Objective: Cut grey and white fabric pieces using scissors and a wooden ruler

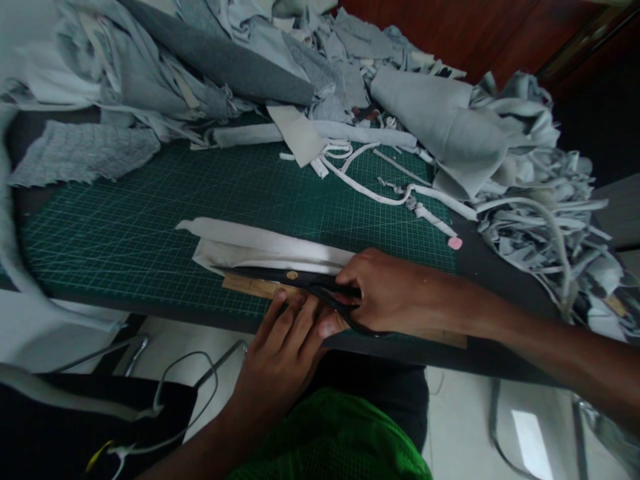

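My right hand [385, 290] is closed round the handles of black scissors [280, 275], whose blades point left along the edge of a folded light grey fabric strip [260, 247]. My left hand [285, 340] lies flat with fingers stretched out, pressing a wooden ruler [247, 287] at the near edge of the green cutting mat [150, 220]. The scissors' blades lie between the fabric strip and the ruler.
Heaps of grey and white fabric scraps [450, 113] and thin strips [540, 213] cover the back and right of the table. A small pink chalk piece [455, 243] lies at the mat's right edge. Green mesh fabric [340, 440] sits in my lap.
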The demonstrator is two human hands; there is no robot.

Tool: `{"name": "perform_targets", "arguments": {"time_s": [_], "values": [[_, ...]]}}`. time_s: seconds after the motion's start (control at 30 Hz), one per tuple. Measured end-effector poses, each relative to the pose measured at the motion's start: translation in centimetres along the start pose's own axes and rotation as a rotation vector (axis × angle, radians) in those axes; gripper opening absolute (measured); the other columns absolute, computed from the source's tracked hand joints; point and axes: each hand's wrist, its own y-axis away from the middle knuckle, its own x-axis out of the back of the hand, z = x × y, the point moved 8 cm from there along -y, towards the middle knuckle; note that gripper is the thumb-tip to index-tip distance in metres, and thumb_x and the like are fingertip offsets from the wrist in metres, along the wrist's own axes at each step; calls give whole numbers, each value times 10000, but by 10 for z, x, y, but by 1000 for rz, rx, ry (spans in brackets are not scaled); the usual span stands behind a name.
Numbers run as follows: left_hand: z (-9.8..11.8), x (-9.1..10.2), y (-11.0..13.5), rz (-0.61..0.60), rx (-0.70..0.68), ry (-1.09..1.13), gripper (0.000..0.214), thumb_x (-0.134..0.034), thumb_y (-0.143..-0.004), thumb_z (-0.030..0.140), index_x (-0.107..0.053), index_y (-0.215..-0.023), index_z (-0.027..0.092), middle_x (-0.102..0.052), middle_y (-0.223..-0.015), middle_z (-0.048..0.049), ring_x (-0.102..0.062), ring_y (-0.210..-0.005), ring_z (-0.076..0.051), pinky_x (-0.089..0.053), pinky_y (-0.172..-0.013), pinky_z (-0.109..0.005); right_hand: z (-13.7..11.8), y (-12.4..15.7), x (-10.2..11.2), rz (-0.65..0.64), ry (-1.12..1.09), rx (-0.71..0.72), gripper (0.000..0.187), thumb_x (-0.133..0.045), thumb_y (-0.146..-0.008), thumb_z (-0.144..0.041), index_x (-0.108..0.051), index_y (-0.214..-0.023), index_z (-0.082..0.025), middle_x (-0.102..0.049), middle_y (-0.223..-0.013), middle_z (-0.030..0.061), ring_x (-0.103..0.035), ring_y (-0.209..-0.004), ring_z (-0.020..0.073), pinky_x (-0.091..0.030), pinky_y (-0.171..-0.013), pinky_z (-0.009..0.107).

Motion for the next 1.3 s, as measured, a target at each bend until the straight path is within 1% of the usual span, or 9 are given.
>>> {"name": "perform_targets", "arguments": {"time_s": [0.17, 0.33, 0.4, 0.6, 0.77, 0.93, 1.07, 1.2, 1.3], "values": [[0, 0, 1, 14, -3, 7, 306, -586, -1005, 240, -659, -1262, 90, -711, -1320, -142, -616, -1261, -303, -418, -1202, -482, -3, -3, -3, -8, -15, -12, 313, -797, -829, -386, -665, -657, -160, -549, -548, -43, -455, -488, 81, -294, -481, 240], [1, 1, 0, 20, -14, -7, 279, -582, -1004, 244, -668, -1229, 104, -721, -1299, -142, -613, -1265, -300, -414, -1209, -477, -5, -3, 0, -5, 6, -5, 197, -758, -820, -240, -671, -663, -158, -543, -567, -40, -442, -514, 85, -301, -493, 241], [1, 1, 0, 18, -15, -3, 252, -580, -1003, 239, -675, -1199, 112, -719, -1304, -139, -615, -1259, -298, -413, -1210, -478, -6, -4, 0, -8, -2, 10, 191, -747, -820, -222, -666, -660, -157, -541, -568, -40, -441, -521, 84, -300, -497, 238], [1, 1, 0, 29, -16, -8, 279, -590, -999, 240, -670, -1231, 108, -724, -1280, -132, -621, -1251, -288, -416, -1213, -474, -3, -8, 0, -1, -1, 7, 275, -782, -811, -335, -652, -643, -160, -530, -535, -51, -399, -494, 75, -250, -473, 245], [0, 3, 1, 48, -7, -2, 280, -582, -993, 233, -678, -1233, 125, -712, -1277, -120, -600, -1275, -298, -417, -1216, -465, -7, -14, 0, -44, -8, 33, 324, -787, -814, -433, -695, -677, -154, -549, -542, -48, -386, -506, 75, -233, -482, 252], [1, 4, 0, 53, -14, -18, 261, -598, -985, 244, -697, -1195, 126, -707, -1260, -128, -604, -1244, -313, -436, -1203, -485, -12, -16, 4, -32, 44, 9, 213, -759, -807, -329, -725, -699, -149, -560, -563, -36, -401, -516, 80, -229, -487, 260], [2, 4, -1, 51, -16, -26, 280, -582, -992, 242, -696, -1216, 121, -710, -1245, -129, -615, -1224, -308, -435, -1208, -487, -14, -14, 5, -9, 41, 31, 185, -724, -831, -289, -734, -704, -154, -587, -573, -26, -433, -515, 84, -231, -486, 258], [1, 3, 0, 46, -5, -31, 310, -605, -978, 255, -694, -1246, 129, -708, -1267, -125, -610, -1248, -302, -426, -1223, -476, -14, -16, 4, -3, 41, 55, 199, -726, -841, -301, -735, -713, -150, -596, -570, -24, -435, -520, 82, -247, -494, 254], [1, 3, 0, 52, -4, -17, 278, -644, -950, 243, -713, -1205, 153, -724, -1226, -111, -618, -1239, -289, -415, -1236, -472, -14, -19, 3, -30, 46, 49, 203, -744, -820, -311, -732, -708, -142, -591, -568, -25, -424, -525, 82, -254, -495, 254]]}}
